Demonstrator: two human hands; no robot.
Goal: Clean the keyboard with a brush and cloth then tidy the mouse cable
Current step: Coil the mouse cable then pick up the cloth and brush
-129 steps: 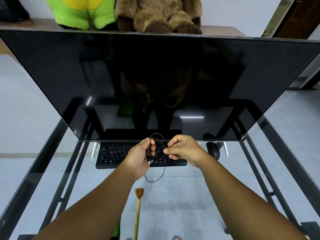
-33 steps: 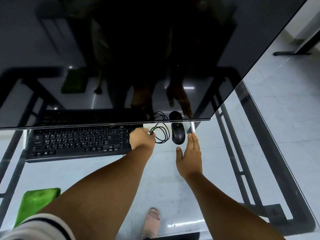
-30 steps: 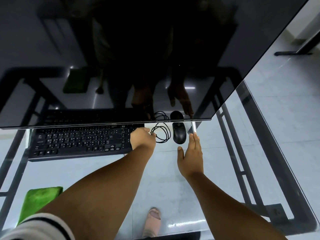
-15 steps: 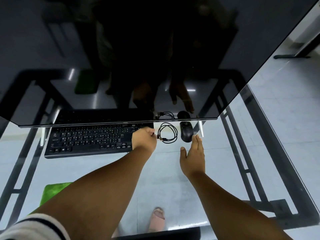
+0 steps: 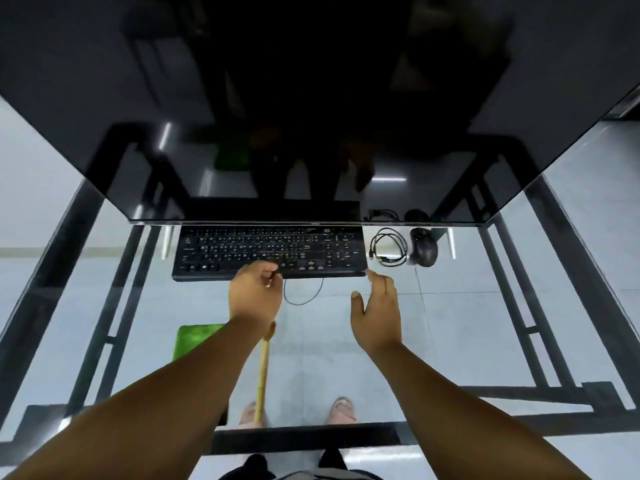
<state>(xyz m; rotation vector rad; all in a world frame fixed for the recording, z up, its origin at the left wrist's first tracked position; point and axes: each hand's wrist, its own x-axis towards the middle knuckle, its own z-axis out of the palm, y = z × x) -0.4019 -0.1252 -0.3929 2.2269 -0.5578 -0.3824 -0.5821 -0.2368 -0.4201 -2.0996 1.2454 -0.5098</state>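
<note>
Looking down, nearest edge: the dark front rail of the glass desk runs across below my forearms, and the tiled floor shows through the pane.
Brush: a wooden-handled brush lies on the glass between my arms, bristle end under my left wrist.
Cloth: a green cloth sits left of the brush, partly hidden by my left forearm.
Left hand: my left hand is curled at the keyboard's near edge, fingertips pinching a thin black keyboard cable that loops on the glass just beside it.
Right hand: my right hand is spread loose, fingers relaxed, holding nothing, fingertips close to the keyboard's near right corner; I cannot tell whether they touch.
Keyboard: the black keyboard lies flat under the monitor's lower edge.
Mouse cable: the mouse cable lies coiled between keyboard and mouse.
Room: bare glass lies between and beside my hands.
Far edge: the dark monitor overhangs everything behind.
</note>
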